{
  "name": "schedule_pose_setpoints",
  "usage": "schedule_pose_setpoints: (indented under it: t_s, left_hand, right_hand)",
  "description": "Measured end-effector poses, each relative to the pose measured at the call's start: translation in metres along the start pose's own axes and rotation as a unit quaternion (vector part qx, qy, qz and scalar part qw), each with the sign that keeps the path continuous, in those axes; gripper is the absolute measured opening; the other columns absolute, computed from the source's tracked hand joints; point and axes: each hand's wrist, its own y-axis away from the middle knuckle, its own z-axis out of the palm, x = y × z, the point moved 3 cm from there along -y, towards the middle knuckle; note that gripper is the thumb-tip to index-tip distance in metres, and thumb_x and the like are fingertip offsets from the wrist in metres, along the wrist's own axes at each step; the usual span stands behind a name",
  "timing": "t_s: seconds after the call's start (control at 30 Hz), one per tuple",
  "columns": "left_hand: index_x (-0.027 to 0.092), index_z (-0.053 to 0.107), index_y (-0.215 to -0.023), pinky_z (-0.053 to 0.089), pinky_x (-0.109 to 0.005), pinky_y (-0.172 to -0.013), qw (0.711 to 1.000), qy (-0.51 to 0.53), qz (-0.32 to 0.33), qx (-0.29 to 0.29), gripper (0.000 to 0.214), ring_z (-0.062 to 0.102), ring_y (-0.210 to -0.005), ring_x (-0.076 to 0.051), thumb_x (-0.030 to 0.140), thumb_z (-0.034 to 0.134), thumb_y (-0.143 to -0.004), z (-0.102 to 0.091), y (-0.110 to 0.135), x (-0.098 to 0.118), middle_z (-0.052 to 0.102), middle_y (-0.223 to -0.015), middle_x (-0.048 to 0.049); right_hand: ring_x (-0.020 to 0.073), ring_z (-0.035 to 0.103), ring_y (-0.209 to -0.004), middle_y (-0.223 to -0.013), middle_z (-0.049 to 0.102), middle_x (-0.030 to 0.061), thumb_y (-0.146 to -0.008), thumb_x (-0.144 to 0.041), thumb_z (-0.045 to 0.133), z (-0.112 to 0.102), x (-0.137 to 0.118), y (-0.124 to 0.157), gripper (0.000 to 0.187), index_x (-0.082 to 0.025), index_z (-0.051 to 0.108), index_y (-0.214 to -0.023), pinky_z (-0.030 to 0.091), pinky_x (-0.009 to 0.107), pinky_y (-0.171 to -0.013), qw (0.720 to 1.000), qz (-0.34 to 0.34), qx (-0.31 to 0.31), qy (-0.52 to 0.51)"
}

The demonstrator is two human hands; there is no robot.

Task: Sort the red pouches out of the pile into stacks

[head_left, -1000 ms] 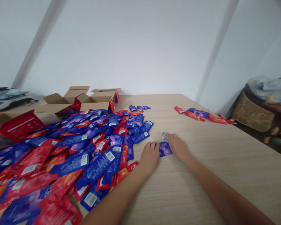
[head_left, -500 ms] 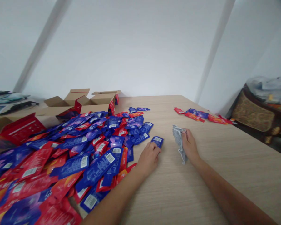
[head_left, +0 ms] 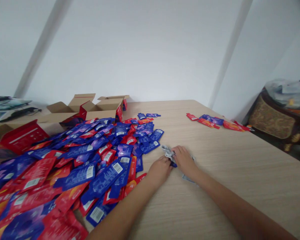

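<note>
A big heap of blue and red sachets (head_left: 72, 166) covers the left half of the wooden table (head_left: 215, 186). My left hand (head_left: 159, 171) rests at the heap's right edge, fingers curled against a blue sachet (head_left: 173, 164) that is mostly hidden between my hands. My right hand (head_left: 183, 160) is closed on a crumpled grey cloth (head_left: 168, 152), pressing it onto that sachet; more of the cloth shows under my right wrist.
Open cardboard boxes with red sides (head_left: 100, 106) stand at the back left. A small row of red and blue sachets (head_left: 215, 122) lies at the far right of the table. A dark chair with bundled items (head_left: 277, 123) stands beyond the table's right edge.
My right hand, which had lifted the grey cloth off to the right, has come back left and down onto the blue sachet by my left hand.
</note>
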Motion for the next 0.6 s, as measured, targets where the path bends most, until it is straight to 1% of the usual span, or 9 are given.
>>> schedule_pose_setpoints:
  t_s: [0.1, 0.2, 0.27, 0.3, 0.33, 0.4, 0.5, 0.57, 0.6]
  left_hand:
    - [0.012, 0.061, -0.108, 0.037, -0.034, -0.106, 0.998, -0.067, 0.015, -0.012, 0.03, 0.052, -0.117, -0.021, 0.014, 0.039, -0.087, 0.003, -0.002, 0.003, 0.062, -0.118, -0.0131]
    - [0.009, 0.063, -0.102, 0.039, -0.034, -0.103, 0.994, -0.107, 0.021, -0.027, 0.029, 0.056, -0.112, -0.023, 0.011, 0.041, -0.085, 0.008, -0.004, 0.004, 0.066, -0.109, -0.0158]
    - [0.009, 0.064, -0.099, 0.041, -0.035, -0.1, 0.994, -0.104, 0.023, -0.025, 0.027, 0.058, -0.107, -0.023, 0.011, 0.042, -0.084, 0.009, -0.005, 0.005, 0.067, -0.102, -0.0168]
    - [0.009, 0.064, -0.099, 0.041, -0.035, -0.099, 0.995, -0.098, 0.024, -0.019, 0.028, 0.058, -0.106, -0.024, 0.011, 0.042, -0.084, 0.009, -0.005, 0.005, 0.067, -0.103, -0.0172]
    - [0.009, 0.064, -0.1, 0.042, -0.035, -0.099, 0.995, -0.092, 0.024, -0.012, 0.028, 0.058, -0.107, -0.023, 0.01, 0.041, -0.084, 0.009, -0.005, 0.004, 0.066, -0.105, -0.0176]
    - [0.009, 0.062, -0.103, 0.043, -0.034, -0.096, 0.997, -0.074, 0.016, 0.002, 0.028, 0.058, -0.106, -0.023, 0.011, 0.04, -0.085, 0.005, -0.005, 0.001, 0.065, -0.11, -0.0171]
    - [0.013, 0.061, -0.098, 0.047, -0.031, -0.086, 0.998, 0.0, -0.036, 0.042, 0.027, 0.061, -0.094, -0.02, 0.015, 0.036, -0.088, -0.004, -0.002, -0.01, 0.067, -0.1, -0.0125]
    - [0.015, 0.059, -0.091, 0.047, -0.029, -0.077, 0.989, 0.065, -0.087, 0.095, 0.028, 0.062, -0.082, -0.018, 0.018, 0.031, -0.091, -0.011, 0.001, -0.02, 0.067, -0.086, -0.0084]
    - [0.016, 0.058, -0.087, 0.046, -0.027, -0.073, 0.982, 0.095, -0.107, 0.124, 0.029, 0.061, -0.077, -0.017, 0.019, 0.029, -0.092, -0.015, 0.003, -0.023, 0.065, -0.081, -0.0066]
  right_hand:
    - [0.0246, 0.048, -0.096, -0.098, 0.057, 0.0102, -0.085, -0.014, 0.045, 0.003, 0.007, -0.004, 0.015, -0.019, 0.053, -0.097, 0.038, 0.037, -0.084, 0.995, 0.046, 0.013, 0.093]
    - [0.0238, 0.048, -0.093, -0.096, 0.057, 0.0093, -0.085, -0.01, 0.043, 0.009, -0.005, 0.001, 0.017, -0.019, 0.053, -0.094, 0.037, 0.035, -0.083, 0.994, 0.01, 0.006, 0.107]
    - [0.0228, 0.048, -0.093, -0.097, 0.056, 0.0084, -0.085, -0.008, 0.041, 0.012, -0.01, 0.004, 0.019, -0.019, 0.053, -0.095, 0.038, 0.034, -0.083, 0.996, -0.021, -0.007, 0.089]
    - [0.0227, 0.048, -0.093, -0.098, 0.057, 0.0083, -0.085, -0.009, 0.041, 0.012, -0.008, 0.004, 0.019, -0.019, 0.052, -0.096, 0.038, 0.034, -0.083, 0.996, -0.021, -0.009, 0.083]
    - [0.0229, 0.048, -0.094, -0.098, 0.057, 0.0086, -0.086, -0.01, 0.041, 0.011, -0.002, 0.002, 0.018, -0.019, 0.052, -0.097, 0.038, 0.034, -0.083, 0.996, -0.01, -0.007, 0.085]
    - [0.0242, 0.049, -0.094, -0.098, 0.057, 0.0099, -0.087, -0.013, 0.041, 0.006, 0.018, -0.004, 0.018, -0.018, 0.054, -0.098, 0.038, 0.036, -0.083, 0.993, 0.038, 0.002, 0.111]
    - [0.0267, 0.051, -0.094, -0.098, 0.059, 0.0116, -0.086, -0.014, 0.041, -0.006, 0.051, -0.008, 0.02, -0.018, 0.057, -0.098, 0.039, 0.039, -0.081, 0.98, 0.119, 0.015, 0.158]
    - [0.0281, 0.05, -0.102, -0.106, 0.058, 0.012, -0.081, -0.01, 0.043, -0.015, 0.06, -0.006, 0.028, -0.019, 0.057, -0.103, 0.039, 0.042, -0.085, 0.98, 0.126, 0.033, 0.148]
    - [0.0286, 0.048, -0.109, -0.115, 0.056, 0.0117, -0.077, -0.006, 0.044, -0.018, 0.059, -0.004, 0.037, -0.021, 0.056, -0.109, 0.038, 0.044, -0.089, 0.985, 0.109, 0.045, 0.125]
